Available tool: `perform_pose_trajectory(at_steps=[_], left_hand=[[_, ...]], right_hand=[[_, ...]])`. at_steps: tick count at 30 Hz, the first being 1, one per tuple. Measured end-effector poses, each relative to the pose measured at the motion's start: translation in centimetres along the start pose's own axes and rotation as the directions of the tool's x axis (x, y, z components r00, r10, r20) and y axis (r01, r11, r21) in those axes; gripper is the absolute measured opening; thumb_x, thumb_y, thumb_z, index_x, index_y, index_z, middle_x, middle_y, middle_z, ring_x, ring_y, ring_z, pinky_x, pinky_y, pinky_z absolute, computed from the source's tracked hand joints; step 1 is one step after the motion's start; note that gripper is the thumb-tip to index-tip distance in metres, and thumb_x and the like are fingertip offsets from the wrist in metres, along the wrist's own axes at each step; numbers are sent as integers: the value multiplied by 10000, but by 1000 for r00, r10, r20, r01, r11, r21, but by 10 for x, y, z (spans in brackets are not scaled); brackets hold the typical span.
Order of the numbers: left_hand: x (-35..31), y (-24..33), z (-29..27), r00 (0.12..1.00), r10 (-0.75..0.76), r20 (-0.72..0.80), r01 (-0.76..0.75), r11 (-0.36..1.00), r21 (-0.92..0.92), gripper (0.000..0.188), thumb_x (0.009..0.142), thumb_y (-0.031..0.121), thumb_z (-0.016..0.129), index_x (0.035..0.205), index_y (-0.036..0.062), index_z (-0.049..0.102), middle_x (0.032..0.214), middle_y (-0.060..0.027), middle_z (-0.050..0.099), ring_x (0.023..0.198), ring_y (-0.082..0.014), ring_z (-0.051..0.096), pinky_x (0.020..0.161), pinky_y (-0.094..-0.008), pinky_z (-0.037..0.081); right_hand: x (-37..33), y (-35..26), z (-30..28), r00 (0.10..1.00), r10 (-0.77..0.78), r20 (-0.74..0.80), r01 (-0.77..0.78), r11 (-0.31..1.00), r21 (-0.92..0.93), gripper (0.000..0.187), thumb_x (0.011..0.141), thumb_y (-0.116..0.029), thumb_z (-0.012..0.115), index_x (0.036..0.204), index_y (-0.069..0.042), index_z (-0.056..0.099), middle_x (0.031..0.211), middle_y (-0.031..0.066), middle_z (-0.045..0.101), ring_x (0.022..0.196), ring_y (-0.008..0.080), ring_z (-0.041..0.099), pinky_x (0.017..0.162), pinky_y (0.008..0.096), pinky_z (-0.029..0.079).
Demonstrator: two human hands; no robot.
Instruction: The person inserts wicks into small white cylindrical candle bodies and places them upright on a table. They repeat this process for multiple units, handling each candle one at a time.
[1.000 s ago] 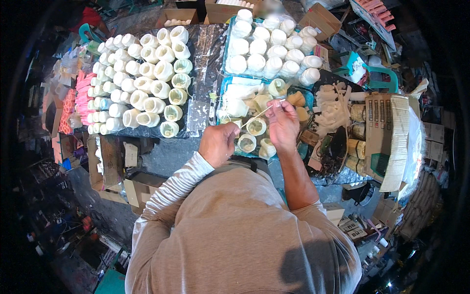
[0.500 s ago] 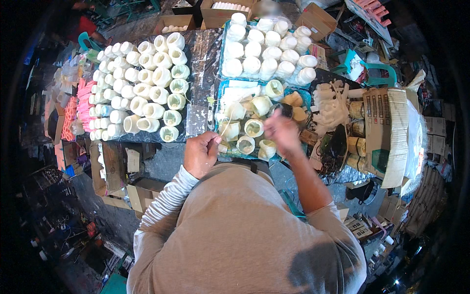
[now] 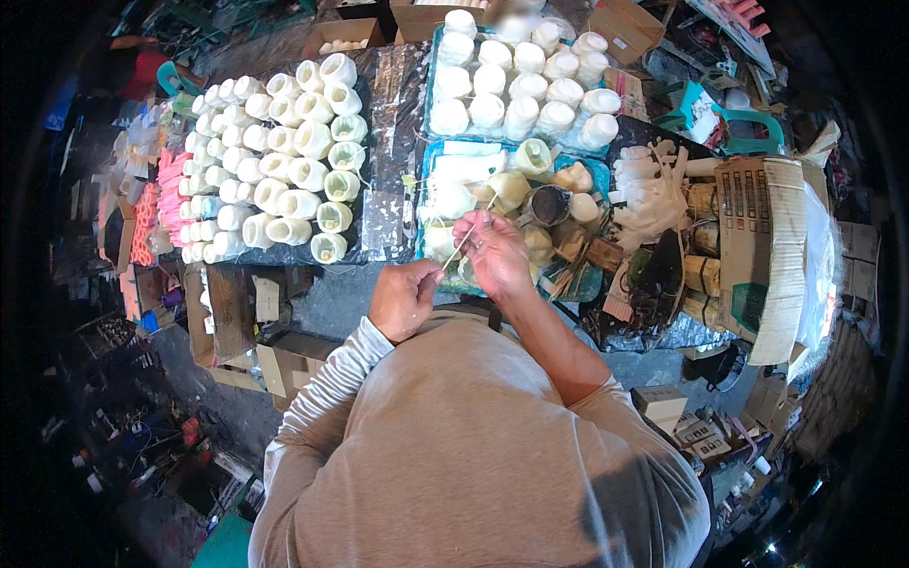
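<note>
My left hand (image 3: 407, 298) is closed, pinching the lower end of a thin pale stick (image 3: 461, 250) between thumb and finger. The stick slants up to the right, where the curled fingers of my right hand (image 3: 497, 257) close on its upper part. Just beyond my hands is a teal tray (image 3: 598, 175) with cream, hollow wax-like cups (image 3: 535, 158) in it. A dark round cup (image 3: 549, 204) lies among them. My right hand hides several of the nearer cups.
Rows of cream cups (image 3: 306, 174) cover the table at left, beside pink pieces (image 3: 171, 185). Another tray of white rounded pieces (image 3: 521, 116) stands at the back. White scraps (image 3: 653, 185), wood blocks (image 3: 702, 275) and an upright cardboard box (image 3: 743, 246) are at right.
My right hand has come left and nearer from over the tray, and now meets the stick held in my left hand. The left hand has shifted slightly right; the dark cup shows more fully.
</note>
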State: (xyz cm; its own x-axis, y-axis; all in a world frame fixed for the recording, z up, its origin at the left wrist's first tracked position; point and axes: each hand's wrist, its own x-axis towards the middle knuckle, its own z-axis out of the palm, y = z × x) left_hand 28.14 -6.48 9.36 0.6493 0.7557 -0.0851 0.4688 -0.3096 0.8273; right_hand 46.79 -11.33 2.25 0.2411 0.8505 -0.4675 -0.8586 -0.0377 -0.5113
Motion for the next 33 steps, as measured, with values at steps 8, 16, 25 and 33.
perform_pose_trajectory(at_steps=[8,16,25,33], left_hand=[[-3,-9,-4,990,-87,114,99,990,-105,106,988,97,691,943,13,737,690,-76,706,577,-164,649,584,-325,514],[-5,-43,-27,952,-43,303,51,999,-19,89,924,111,767,976,38,772,769,-185,707,671,-375,691,646,-426,544],[27,28,-78,996,86,-38,-94,909,-407,206,929,54,789,1115,-16,733,888,-143,726,759,-195,692,713,-326,551],[37,40,-90,871,491,12,-486,866,-118,143,900,0,761,1035,18,719,911,-142,684,826,-342,685,719,-411,555]], right_hand=[[1,-28,-3,994,6,-108,22,965,262,196,1096,-232,637,1172,-51,655,980,42,678,840,185,608,812,382,552],[-17,-50,34,965,-200,172,215,974,-76,209,1120,-193,609,1191,-18,700,872,23,665,741,113,535,709,275,467],[-70,-61,101,951,-113,289,290,655,-698,182,1118,-57,565,1295,-19,578,967,52,715,802,87,566,751,254,478],[-83,-49,102,963,-41,268,213,725,-655,151,1083,-42,617,1220,22,617,1082,99,751,985,121,706,828,276,550]])
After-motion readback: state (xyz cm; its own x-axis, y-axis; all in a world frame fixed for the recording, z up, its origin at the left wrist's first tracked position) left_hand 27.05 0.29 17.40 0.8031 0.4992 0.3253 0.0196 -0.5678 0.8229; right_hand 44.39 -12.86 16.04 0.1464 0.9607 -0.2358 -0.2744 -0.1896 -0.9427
